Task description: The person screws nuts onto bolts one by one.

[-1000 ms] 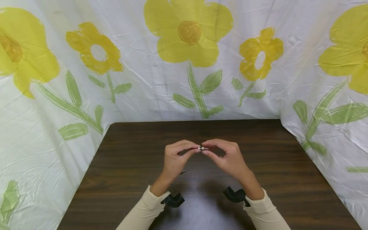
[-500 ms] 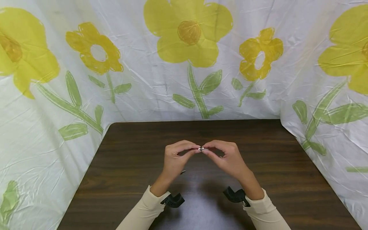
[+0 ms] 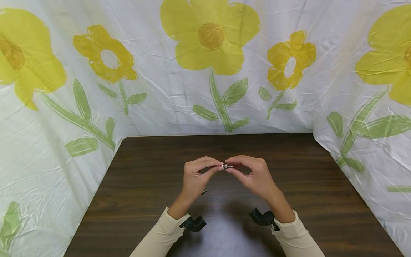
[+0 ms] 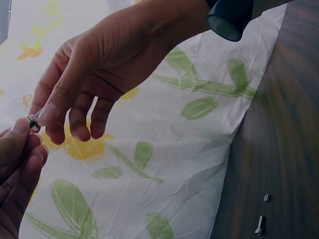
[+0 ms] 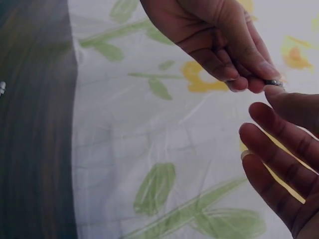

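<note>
In the head view a small silver bolt (image 3: 229, 166) is held level above the table between both hands. My left hand (image 3: 196, 176) pinches its left end with thumb and index finger. A nut (image 3: 226, 166) appears to sit around the bolt near those fingertips. My right hand (image 3: 257, 175) has its thumb and index finger curled about the nut from the other side, thumb below and index above. Its other fingers are spread in the right wrist view. Fingertips partly hide the bolt (image 4: 33, 122) in the left wrist view.
On the dark wooden table (image 3: 144, 200) lie another bolt (image 4: 259, 226) and a loose nut (image 4: 267, 197). Small shiny metal (image 5: 2, 88) shows at the right wrist view's left edge. A white flowered cloth (image 3: 154, 107) hangs behind and beside the table.
My right thumb and index finger closed in about the nut half a second ago and are now slightly further apart. The left hand stays in place.
</note>
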`<move>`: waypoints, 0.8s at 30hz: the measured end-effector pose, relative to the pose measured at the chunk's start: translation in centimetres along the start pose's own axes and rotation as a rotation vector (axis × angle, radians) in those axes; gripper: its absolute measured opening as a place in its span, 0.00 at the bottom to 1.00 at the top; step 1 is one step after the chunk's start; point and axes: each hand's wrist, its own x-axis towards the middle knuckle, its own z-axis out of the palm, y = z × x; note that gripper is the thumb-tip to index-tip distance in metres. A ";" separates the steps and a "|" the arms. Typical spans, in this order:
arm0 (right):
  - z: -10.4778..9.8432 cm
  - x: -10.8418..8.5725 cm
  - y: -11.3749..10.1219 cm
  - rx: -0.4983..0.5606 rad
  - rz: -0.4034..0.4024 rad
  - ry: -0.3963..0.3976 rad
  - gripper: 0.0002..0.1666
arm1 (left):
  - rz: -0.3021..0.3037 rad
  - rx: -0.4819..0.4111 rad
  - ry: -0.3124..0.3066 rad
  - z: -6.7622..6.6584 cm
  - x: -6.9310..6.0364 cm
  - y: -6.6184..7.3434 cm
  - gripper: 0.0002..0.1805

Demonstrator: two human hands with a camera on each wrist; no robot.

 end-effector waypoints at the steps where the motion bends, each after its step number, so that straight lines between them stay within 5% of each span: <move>1: 0.0 0.1 0.0 0.003 -0.020 0.004 0.23 | 0.000 0.000 0.001 0.0 0.0 0.0 0.10; 7: 0.0 0.1 0.1 0.023 -0.032 -0.019 0.13 | -0.001 -0.007 0.002 0.0 -0.1 -0.1 0.09; 24: 0.0 -0.3 -0.1 0.005 0.111 -0.062 0.10 | 0.004 -0.019 -0.007 0.1 -0.1 -0.1 0.09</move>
